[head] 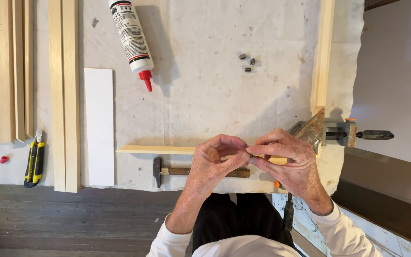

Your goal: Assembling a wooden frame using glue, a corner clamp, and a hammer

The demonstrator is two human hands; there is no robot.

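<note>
My left hand [212,164] and my right hand [288,159] meet fingertip to fingertip over the table's front edge. Between them they pinch a tiny dark metal piece [249,153], too small to identify. Just beyond the hands lies a thin wooden strip [155,149] that runs right toward a corner clamp [331,133], where it joins another wooden strip [323,52] going away from me. A hammer [174,171] with a wooden handle lies under my left hand. Three small dark metal pieces [247,63] sit farther back on the cloth.
A glue bottle with a red tip [132,40] lies at the back. A white board [99,126], several long wooden strips [63,95], a yellow utility knife [34,162] and a small red cap [4,159] lie at the left. A stained cloth [200,104] covers the table.
</note>
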